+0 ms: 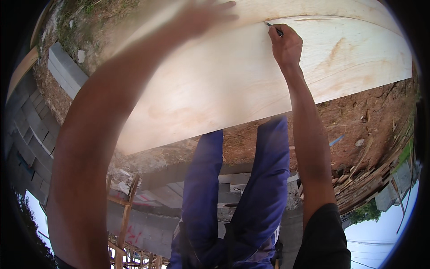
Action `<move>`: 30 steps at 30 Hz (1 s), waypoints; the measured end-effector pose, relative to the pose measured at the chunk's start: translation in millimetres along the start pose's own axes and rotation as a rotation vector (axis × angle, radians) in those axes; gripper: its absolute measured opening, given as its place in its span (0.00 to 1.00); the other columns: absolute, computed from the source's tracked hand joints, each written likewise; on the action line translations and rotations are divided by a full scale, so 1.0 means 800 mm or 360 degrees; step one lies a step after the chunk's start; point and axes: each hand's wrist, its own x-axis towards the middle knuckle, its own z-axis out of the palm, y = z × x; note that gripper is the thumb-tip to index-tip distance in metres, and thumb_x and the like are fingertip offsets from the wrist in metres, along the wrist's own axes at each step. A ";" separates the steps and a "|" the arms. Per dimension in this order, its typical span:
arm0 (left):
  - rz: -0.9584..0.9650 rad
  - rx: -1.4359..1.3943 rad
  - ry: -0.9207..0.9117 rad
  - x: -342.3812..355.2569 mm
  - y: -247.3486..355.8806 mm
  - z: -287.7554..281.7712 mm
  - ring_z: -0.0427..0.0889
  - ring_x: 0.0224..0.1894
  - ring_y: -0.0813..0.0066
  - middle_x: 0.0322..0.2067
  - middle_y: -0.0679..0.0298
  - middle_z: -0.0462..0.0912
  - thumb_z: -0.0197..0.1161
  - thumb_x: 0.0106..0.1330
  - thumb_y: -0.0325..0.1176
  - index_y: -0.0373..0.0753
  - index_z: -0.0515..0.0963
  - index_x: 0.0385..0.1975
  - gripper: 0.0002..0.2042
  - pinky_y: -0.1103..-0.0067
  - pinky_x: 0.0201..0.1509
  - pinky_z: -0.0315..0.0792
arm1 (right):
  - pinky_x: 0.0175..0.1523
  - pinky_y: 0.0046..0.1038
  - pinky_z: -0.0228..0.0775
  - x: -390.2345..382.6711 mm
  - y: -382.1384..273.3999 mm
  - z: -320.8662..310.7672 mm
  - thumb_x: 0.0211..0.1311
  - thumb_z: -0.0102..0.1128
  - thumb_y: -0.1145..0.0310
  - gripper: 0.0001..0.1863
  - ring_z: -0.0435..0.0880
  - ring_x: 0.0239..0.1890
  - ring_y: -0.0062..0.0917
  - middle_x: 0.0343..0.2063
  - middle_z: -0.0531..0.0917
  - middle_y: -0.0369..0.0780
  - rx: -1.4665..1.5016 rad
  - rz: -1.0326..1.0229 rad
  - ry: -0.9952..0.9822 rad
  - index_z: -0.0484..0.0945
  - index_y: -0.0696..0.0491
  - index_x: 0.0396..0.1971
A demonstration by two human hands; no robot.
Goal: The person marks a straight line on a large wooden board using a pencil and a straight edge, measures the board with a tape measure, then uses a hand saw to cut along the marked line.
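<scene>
A pale plywood sheet point(215, 80) lies in front of me, its near edge just beyond my legs. My right hand point(287, 45) pinches a slim dark pencil point(280, 32), with its light tip at the wood close to a long seam or edge. Farther left, my left hand point(204, 17) is stretched over the sheet with its fingers spread and nothing in it. That hand is slightly blurred, so I cannot tell how firmly it touches the wood. Beyond the seam lies another pale wood surface point(345, 8).
Grey blocks point(33, 121) are stacked at the left, near a long concrete piece point(65, 67). Reddish soil point(358, 116) runs along the near right, with wood strips point(376, 168) piled there. Wooden posts point(127, 215) stand at the lower left.
</scene>
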 end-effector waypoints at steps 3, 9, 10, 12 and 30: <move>0.0013 -0.0027 0.0019 0.003 0.000 0.006 0.56 0.78 0.67 0.79 0.85 0.44 0.69 0.62 0.27 0.76 0.52 0.75 0.47 0.54 0.78 0.60 | 0.51 0.35 0.77 0.030 0.033 -0.032 0.68 0.60 0.57 0.16 0.88 0.43 0.36 0.40 0.89 0.43 -0.0040 0.0118 0.0143 0.87 0.54 0.41; 0.0073 -0.0021 0.0016 0.000 -0.004 -0.001 0.57 0.77 0.66 0.79 0.83 0.43 0.70 0.61 0.26 0.74 0.52 0.75 0.48 0.54 0.75 0.64 | 0.47 0.36 0.77 0.030 0.026 -0.037 0.66 0.60 0.58 0.15 0.88 0.36 0.37 0.32 0.89 0.44 0.0023 0.0266 0.0316 0.86 0.56 0.37; 0.0078 -0.0012 0.0034 0.002 -0.004 0.000 0.57 0.77 0.66 0.79 0.83 0.43 0.70 0.60 0.26 0.74 0.52 0.75 0.48 0.54 0.75 0.64 | 0.47 0.37 0.77 0.023 0.018 -0.026 0.66 0.59 0.59 0.15 0.88 0.35 0.37 0.30 0.89 0.44 0.0043 0.0261 0.0307 0.85 0.56 0.36; 0.0078 -0.0022 0.0028 0.004 -0.005 0.002 0.57 0.77 0.66 0.79 0.83 0.43 0.70 0.61 0.26 0.74 0.52 0.75 0.48 0.53 0.75 0.64 | 0.45 0.39 0.76 0.005 -0.003 0.000 0.66 0.59 0.60 0.15 0.86 0.35 0.38 0.29 0.87 0.45 0.0071 0.0283 0.0263 0.83 0.58 0.33; 0.0070 -0.0092 -0.0140 -0.067 -0.037 0.025 0.56 0.77 0.63 0.80 0.76 0.44 0.66 0.68 0.35 0.68 0.50 0.77 0.41 0.55 0.76 0.60 | 0.42 0.44 0.75 -0.121 -0.101 0.161 0.68 0.59 0.63 0.11 0.84 0.36 0.43 0.35 0.83 0.44 0.0302 -0.0244 -0.0171 0.80 0.55 0.34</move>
